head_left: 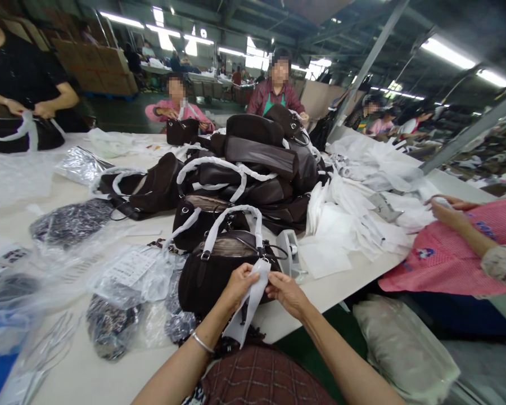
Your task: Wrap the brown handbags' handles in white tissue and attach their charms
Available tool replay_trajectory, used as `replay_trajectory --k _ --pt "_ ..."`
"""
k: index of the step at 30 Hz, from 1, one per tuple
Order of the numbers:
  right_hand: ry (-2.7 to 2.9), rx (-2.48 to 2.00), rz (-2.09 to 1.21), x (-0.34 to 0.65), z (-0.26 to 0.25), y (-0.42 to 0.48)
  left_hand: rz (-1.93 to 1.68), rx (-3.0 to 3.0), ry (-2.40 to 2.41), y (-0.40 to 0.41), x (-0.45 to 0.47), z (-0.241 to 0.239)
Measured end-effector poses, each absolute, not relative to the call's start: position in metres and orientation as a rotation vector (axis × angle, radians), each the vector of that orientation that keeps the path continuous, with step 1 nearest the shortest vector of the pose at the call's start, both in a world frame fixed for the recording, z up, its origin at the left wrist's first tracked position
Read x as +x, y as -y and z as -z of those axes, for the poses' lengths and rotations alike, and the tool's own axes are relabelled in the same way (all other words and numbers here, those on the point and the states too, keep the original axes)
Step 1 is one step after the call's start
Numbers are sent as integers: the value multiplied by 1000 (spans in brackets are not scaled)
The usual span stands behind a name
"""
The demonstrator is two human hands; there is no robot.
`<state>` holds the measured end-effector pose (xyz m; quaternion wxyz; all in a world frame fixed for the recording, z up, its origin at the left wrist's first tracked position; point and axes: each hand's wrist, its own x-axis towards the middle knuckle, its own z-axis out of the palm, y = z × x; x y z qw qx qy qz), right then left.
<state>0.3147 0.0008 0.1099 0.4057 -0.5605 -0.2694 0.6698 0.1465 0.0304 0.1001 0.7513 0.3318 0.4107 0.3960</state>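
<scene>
Right in front of me a dark brown handbag [206, 281] rests near the table's front edge, its handle wrapped in white material. My left hand [243, 284] pinches a white wrapping strip [253, 295] that hangs down over the bag's front. At the strip's right edge, the fingers of my right hand [287, 292] are pressed together; they seem to grip that edge, close to the handle's metal ring. A white tape dispenser [289, 250] stands just behind my right hand.
Dark handbags [253, 152] are heaped behind. White sheets [333, 225] lie to the right, plastic-wrapped bundles [73, 222] to the left. A co-worker's pink apron [459, 247] is at the right edge. Other people work across the table. Scissors [46, 349] lie front left.
</scene>
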Motion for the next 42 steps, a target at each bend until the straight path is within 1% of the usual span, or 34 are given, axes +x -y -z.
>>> replay_trajectory --k 2,3,6,8,10,13,15,16,18,20,21,22,24,27,29,31,32,34,36,37,39,42 --pt "661 -1475 -1746 324 -110 6 -864 718 -903 -30 146 -100" --pt "673 -1559 -1681 328 -111 9 -868 728 -917 -29 146 -100" --pt "734 -1745 -1306 328 -115 15 -887 860 -1015 -26 149 -99" --pt "782 -1729 -1218 318 -118 12 -890 1018 -1114 -24 151 -100" --pt "822 -1652 -1261 306 -119 5 -894 1145 -1198 -24 151 -101" --pt "792 -1527 -1440 299 -122 -2 -897 1207 -1246 -25 148 -102" --pt "803 -1575 -1490 304 -128 -1 -896 1229 -1273 -24 145 -103" --pt "877 -1640 -1416 308 -132 0 -895 1257 -1291 -23 144 -104" --pt "1201 -1710 -1075 313 -142 0 -888 1333 -1325 -21 142 -107" --pt "1644 -1612 -699 313 -151 -8 -867 1425 -1344 -18 143 -110" --pt "1855 -1541 -570 310 -154 -15 -852 1473 -1355 -16 144 -111" --pt "2043 -1491 -488 306 -156 -23 -831 1522 -1374 -15 145 -112" --pt "2319 -1485 -426 297 -159 -41 -778 1610 -1424 -13 147 -115" --pt "2399 -1526 -443 293 -170 -56 -753 1651 -1448 -13 146 -116" --pt "2211 -1537 -456 300 -181 -49 -824 1582 -1407 -15 142 -114" --pt "1946 -1618 -575 314 -188 -30 -888 1404 -1324 -18 139 -110" --pt "1816 -1699 -731 320 -189 -18 -898 1274 -1259 -20 137 -108" --pt "1511 -1851 -1206 329 -180 7 -879 990 -1100 -23 137 -104" --pt "1143 -1815 -1641 325 -160 26 -851 796 -980 -26 140 -102" --pt "978 -1731 -1756 319 -149 32 -848 760 -958 -26 142 -102" --pt "736 -1562 -1781 303 -128 37 -858 771 -971 -26 145 -101" --pt "593 -1451 -1683 283 -109 31 -884 773 -975 -18 141 -102"
